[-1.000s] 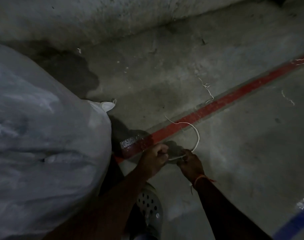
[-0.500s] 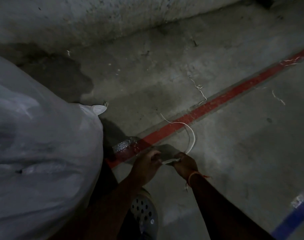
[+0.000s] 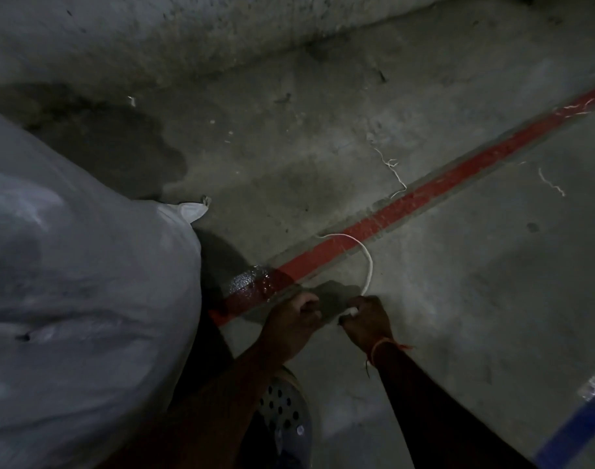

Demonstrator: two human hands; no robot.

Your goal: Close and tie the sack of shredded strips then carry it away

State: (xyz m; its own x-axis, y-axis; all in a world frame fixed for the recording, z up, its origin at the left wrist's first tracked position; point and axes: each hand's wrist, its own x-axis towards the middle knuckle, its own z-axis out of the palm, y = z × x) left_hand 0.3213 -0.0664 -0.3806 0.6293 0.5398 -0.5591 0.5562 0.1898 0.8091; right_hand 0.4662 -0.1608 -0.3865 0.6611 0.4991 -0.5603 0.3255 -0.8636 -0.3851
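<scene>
A big white woven sack (image 3: 79, 299) bulges at the left, one corner (image 3: 191, 209) poking toward the floor. To its right, low over the concrete, my left hand (image 3: 291, 321) and my right hand (image 3: 367, 319) are held close together, both pinched on a thin white string (image 3: 369, 265). The string arcs up from my right hand across the red floor stripe (image 3: 424, 194) and ends loose there. The stretch of string between the hands is mostly hidden by my fingers. An orange thread band circles my right wrist.
A stained concrete wall (image 3: 221, 32) runs along the back. Loose string scraps (image 3: 396, 174) lie near the red stripe and further right (image 3: 551, 182). A blue floor stripe (image 3: 580, 431) sits at the lower right. My perforated clog (image 3: 284, 411) stands below the hands. A dark wet patch (image 3: 120, 150) spreads by the sack.
The hands have stayed together on the string, my fingers gathering it slightly. The view has shifted a little; the string's loop keeps its shape.
</scene>
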